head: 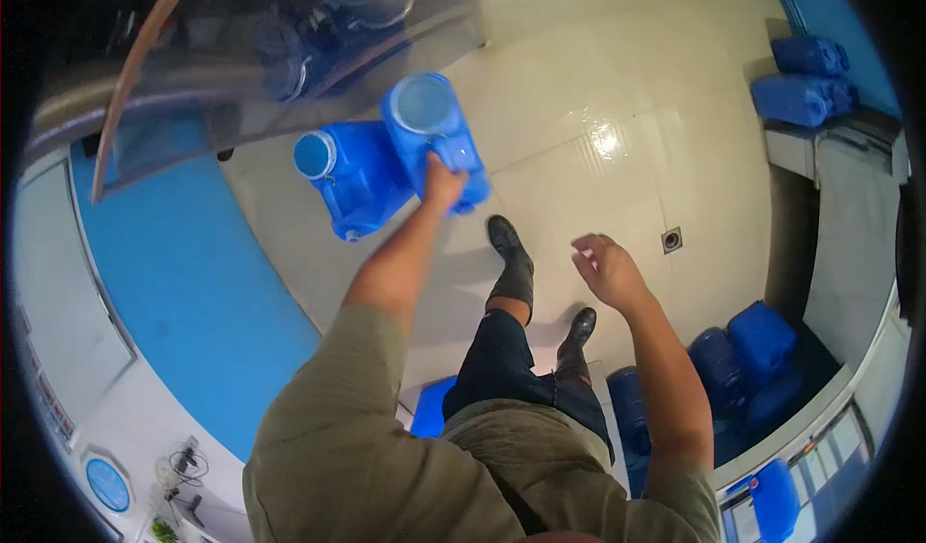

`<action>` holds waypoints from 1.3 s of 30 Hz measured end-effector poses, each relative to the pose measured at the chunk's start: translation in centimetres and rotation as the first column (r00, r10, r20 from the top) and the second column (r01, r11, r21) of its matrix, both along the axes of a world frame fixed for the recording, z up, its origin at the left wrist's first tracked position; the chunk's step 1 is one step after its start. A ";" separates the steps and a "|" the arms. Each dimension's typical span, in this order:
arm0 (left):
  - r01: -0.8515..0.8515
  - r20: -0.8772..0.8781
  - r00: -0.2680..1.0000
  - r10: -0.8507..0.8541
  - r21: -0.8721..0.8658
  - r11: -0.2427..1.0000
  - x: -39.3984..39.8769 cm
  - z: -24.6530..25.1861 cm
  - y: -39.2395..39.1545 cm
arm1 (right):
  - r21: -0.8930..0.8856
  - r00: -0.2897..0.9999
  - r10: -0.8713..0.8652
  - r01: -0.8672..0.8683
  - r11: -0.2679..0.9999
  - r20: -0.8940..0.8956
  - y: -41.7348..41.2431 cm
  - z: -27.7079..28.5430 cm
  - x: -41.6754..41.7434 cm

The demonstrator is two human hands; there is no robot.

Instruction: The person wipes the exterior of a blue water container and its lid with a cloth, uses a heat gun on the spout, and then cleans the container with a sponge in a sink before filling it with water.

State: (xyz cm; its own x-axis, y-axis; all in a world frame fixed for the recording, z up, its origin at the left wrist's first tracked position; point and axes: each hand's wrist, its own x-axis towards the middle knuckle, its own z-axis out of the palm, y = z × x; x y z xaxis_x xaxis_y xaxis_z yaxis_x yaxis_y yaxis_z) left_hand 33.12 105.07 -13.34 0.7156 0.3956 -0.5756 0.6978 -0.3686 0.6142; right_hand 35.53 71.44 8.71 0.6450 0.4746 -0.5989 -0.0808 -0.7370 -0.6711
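My left hand (443,181) grips the handle of a blue plastic water jug (459,138) with a wide, pale blue round cap. A second blue jug (369,174) is right beside it on the left. It has a smaller capped mouth and a small spout at its near end. Whether either jug touches the floor, I cannot tell. Held out over the tiles, my right hand (613,272) has nothing in it, its fingers loosely curled and the thumb apart.
Wet beige tiles (615,65) have a floor drain (672,240) at right. Clear plastic sheeting (289,51) covers the upper left beside a blue wall (181,275). Several blue containers (759,340) stand at lower right; more jugs (792,99) rest on a ledge. My rubber boots (510,257) are apart.
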 end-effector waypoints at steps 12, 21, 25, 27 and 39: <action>0.864 0.427 0.486 -0.762 -0.367 0.345 0.3 27.2 -24.7 | -0.228 0.581 -0.730 0.814 0.535 0.360 -18.6 6.3 -9.9; 0.924 0.559 0.198 -0.805 0.168 0.344 16.1 42.7 -45.0 | 0.281 0.052 -0.928 0.945 0.165 0.369 -46.0 24.7 -20.1; 0.793 0.578 -0.022 -0.816 0.507 0.338 20.5 49.6 -56.4 | 0.574 -0.029 -0.961 0.807 0.141 0.276 -54.5 25.2 -20.6; 0.752 0.625 -0.027 -0.780 0.527 0.396 22.5 53.4 -60.9 | 0.696 -0.066 -0.977 0.712 0.096 0.202 -57.8 24.5 -19.7; 0.379 0.591 -0.293 -0.752 0.793 0.476 31.2 61.6 -86.2 | 0.719 -0.349 -0.756 0.658 0.224 0.554 -71.2 29.5 -11.7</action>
State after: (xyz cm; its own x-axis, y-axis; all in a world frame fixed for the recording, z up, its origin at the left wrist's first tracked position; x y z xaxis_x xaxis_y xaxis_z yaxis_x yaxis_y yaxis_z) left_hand 64.29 18.84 48.30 0.4456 -0.6124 0.6530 -0.8833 -0.4195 0.2093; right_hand 23.84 0.26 38.25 0.4870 -0.7499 0.4477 -0.0086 -0.5166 -0.8562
